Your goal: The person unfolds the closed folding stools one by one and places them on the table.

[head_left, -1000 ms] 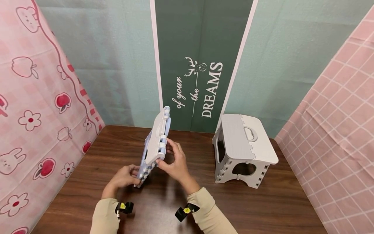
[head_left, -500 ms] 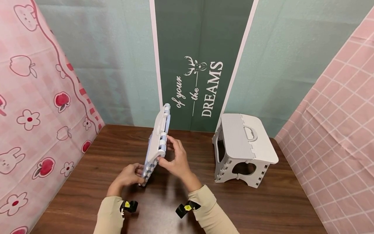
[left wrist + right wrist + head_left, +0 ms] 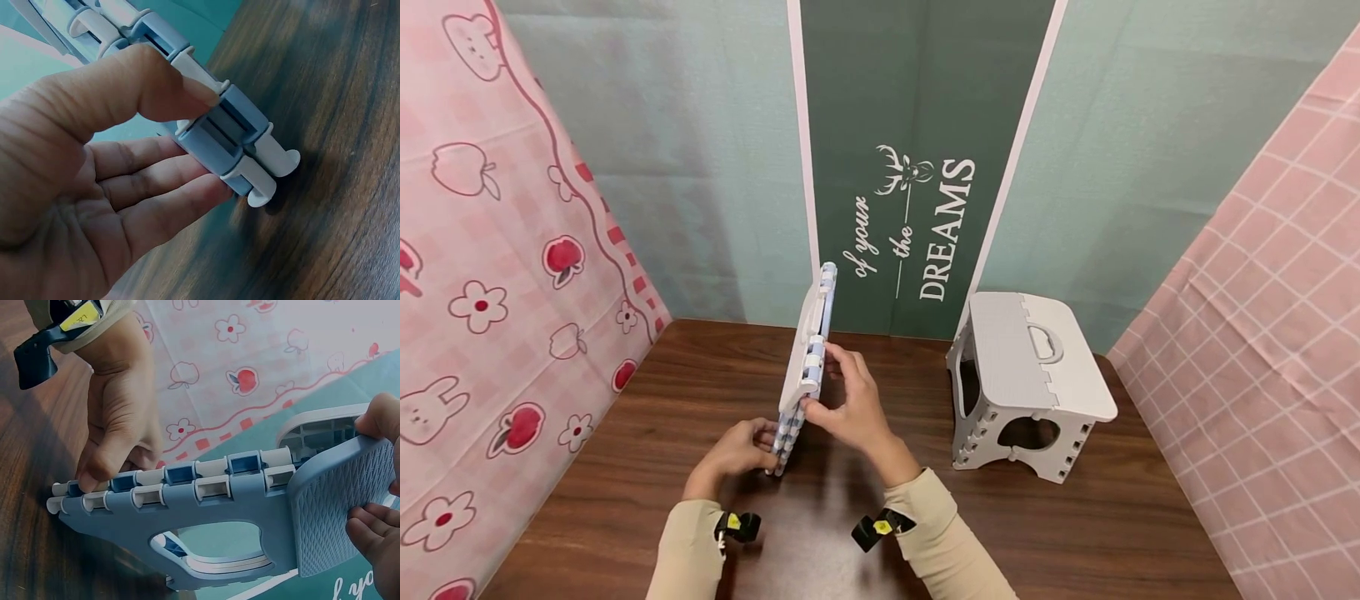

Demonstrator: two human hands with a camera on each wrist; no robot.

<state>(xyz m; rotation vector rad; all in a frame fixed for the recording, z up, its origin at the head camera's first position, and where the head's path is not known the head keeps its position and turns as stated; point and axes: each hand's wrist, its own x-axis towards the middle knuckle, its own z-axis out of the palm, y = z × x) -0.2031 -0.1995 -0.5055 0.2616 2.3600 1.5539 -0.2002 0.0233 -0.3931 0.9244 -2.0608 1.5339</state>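
A blue-and-white folding stool [image 3: 800,367] stands on edge on the brown table, folded almost flat. My left hand [image 3: 739,450] pinches its lower hinged edge, thumb [image 3: 169,94] on the near side and fingers behind. Higher up, my right hand [image 3: 855,410] grips the folded top near its hinges. In the right wrist view, the blue textured half of the top [image 3: 340,500] lies between my right thumb and fingers. An oval opening shows in the stool's blue leg panel [image 3: 119,525]. Its far side is hidden in the head view.
An unfolded grey-and-white stool [image 3: 1078,358] with a carry handle stands upright on the table [image 3: 887,567] to the right. Pink patterned cloth [image 3: 512,333] hangs at the left and pink checked cloth [image 3: 1277,333] at the right. A green printed backdrop [image 3: 917,100] rises behind.
The blue-and-white stool's panels have come closer together, and it looks thinner and steeper. My left hand has moved right with its lower edge. My right hand keeps its grip, nearly in place.
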